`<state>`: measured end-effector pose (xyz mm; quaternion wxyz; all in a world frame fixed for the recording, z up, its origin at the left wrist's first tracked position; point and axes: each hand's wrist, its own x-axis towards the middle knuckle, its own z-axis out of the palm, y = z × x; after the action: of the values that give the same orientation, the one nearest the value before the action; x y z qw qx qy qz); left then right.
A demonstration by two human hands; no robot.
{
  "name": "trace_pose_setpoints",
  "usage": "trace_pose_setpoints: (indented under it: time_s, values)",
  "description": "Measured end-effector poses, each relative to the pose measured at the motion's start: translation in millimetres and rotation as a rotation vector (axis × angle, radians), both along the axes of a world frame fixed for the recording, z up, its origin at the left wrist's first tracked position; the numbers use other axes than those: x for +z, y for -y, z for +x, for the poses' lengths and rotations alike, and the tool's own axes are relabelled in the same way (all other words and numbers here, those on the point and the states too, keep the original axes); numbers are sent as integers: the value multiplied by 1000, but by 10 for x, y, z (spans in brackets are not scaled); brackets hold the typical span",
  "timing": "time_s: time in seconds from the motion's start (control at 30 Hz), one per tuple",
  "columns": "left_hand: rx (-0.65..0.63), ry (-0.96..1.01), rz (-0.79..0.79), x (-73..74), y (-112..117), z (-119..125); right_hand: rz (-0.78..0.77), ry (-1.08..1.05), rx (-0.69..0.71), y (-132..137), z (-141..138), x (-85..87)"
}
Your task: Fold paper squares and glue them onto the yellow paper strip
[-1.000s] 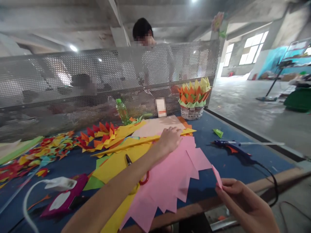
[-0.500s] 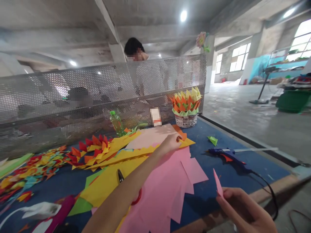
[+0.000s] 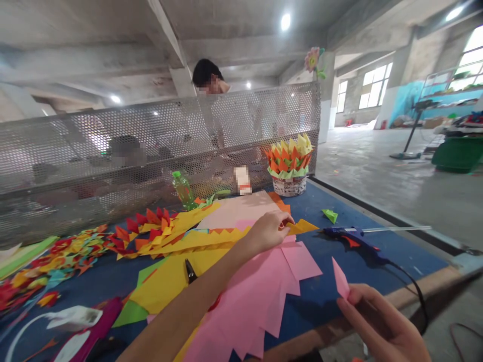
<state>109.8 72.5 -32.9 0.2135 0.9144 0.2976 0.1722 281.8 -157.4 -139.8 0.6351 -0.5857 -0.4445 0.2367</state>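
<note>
My left hand reaches across the table with its fingers pinched on a long folded yellow paper strip. The strip's pointed end sticks out to the right of the fingertips. Beneath that hand and forearm lie pink paper sheets and scissors, partly hidden by the forearm. Near the front edge, my right hand holds a small pointed folded pink paper piece upright between thumb and fingers. A blue glue gun with a clear glue stick rests beyond it.
A basket topped with folded paper points stands by the perforated metal screen. Nearby are a green-capped bottle and a green paper piece. A person is behind the screen. Colourful paper bits cover the left side.
My left hand has moved slightly right and toward me, and the yellow strip's end has shifted right with it. My right hand still holds the pink piece, now turned a little.
</note>
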Motion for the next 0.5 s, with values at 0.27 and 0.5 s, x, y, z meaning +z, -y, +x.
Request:
trace_pose_setpoints:
  time_s: [0.27,0.5]
  values:
    - [7,22,128,-47,380,-69,0,-88,-39,44,86,-88]
    - [41,25,243,-118,568,-119,33,-180,-111,-32,144,-147]
